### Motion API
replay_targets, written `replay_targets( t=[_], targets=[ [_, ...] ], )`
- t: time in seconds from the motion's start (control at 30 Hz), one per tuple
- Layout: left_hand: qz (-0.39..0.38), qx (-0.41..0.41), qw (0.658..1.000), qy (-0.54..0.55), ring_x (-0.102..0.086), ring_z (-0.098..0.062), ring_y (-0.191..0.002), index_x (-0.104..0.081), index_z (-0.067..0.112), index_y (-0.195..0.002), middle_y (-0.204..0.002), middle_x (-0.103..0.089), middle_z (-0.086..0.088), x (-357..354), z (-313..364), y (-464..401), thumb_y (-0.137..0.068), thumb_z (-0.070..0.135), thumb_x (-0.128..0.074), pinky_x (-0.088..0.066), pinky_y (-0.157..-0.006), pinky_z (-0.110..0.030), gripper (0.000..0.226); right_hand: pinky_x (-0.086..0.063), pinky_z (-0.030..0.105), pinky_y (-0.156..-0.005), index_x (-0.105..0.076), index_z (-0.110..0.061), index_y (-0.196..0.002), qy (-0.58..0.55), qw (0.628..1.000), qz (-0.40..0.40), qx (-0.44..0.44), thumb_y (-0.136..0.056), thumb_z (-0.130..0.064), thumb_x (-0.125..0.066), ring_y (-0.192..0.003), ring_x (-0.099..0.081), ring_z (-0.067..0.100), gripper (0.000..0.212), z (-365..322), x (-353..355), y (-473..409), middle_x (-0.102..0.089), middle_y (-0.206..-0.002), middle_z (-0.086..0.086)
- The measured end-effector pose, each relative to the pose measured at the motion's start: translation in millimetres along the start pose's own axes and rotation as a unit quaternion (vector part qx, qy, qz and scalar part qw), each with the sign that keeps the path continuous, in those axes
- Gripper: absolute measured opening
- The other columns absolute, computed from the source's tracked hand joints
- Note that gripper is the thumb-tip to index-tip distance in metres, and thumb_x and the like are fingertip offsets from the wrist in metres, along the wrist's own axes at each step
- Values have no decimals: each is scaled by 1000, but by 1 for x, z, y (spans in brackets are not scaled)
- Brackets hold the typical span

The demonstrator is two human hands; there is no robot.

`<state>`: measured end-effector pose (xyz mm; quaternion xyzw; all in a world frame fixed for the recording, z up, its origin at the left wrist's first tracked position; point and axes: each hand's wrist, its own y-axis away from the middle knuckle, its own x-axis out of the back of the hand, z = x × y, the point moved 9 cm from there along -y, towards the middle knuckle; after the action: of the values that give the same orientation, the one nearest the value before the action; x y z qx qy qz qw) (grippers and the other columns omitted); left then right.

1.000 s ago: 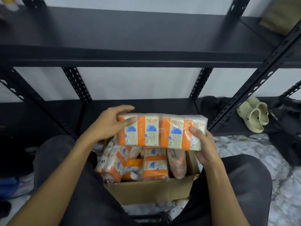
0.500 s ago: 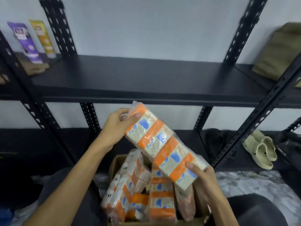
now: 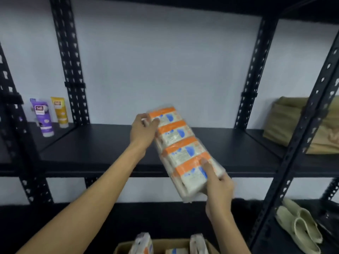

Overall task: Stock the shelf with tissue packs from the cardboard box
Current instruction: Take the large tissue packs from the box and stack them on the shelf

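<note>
- tissue pack (image 3: 183,149), orange and white with blue marks, held tilted in the air over the front edge of the black shelf (image 3: 102,143), far end above the board, near end out past the edge.
- left hand (image 3: 144,131) grasping the far upper end, fingers curled round it.
- right hand (image 3: 218,187) grasping the near lower end, thumb laid on the top face.
- cardboard box (image 3: 161,247) at the bottom edge, with more packs (image 3: 144,243) standing in it.
- purple tube (image 3: 43,117) and yellow tube (image 3: 60,111) upright on the shelf at far left.
- olive bag (image 3: 289,121) on the shelf at right.
- pale sandals (image 3: 300,230) on the lower shelf at right.
</note>
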<state>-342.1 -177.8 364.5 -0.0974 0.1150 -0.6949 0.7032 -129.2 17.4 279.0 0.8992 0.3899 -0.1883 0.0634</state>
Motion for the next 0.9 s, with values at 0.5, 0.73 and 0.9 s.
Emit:
replay_targets(
  t=[0.5, 0.73, 0.9],
  targets=[
    [-45, 93, 985, -139, -66, -19, -97, -44, 20, -134, -119, -65, -2, -31, -61, -12, -106, 34, -40, -54, -87, -37, 32, -60, 40, -87, -63, -17, -120, 344, 915, -210, 31, -88, -48, -69, -98, -72, 11, 45, 0, -41, -70, -70, -117, -5],
    [-37, 164, 984, 60, -77, -27, -81, -52, 36, -124, -106, -73, -7, -55, -90, 6, -100, 24, -49, -65, -70, -47, 27, -58, 50, -93, -63, -19, -126, 175, 929, -313, -92, -105, -17, -51, -101, -74, 28, 24, 17, -83, -70, -76, -111, 7],
    [2, 104, 994, -36, -69, -16, -93, -45, 33, -133, -119, -65, 0, -59, -84, -3, -99, 27, -38, -60, -63, -22, 35, -61, 43, -84, -64, -17, -125, 191, 919, -326, -108, -104, -16, -53, -100, -74, 30, 24, 15, -84, -90, -76, -109, 10]
  ],
)
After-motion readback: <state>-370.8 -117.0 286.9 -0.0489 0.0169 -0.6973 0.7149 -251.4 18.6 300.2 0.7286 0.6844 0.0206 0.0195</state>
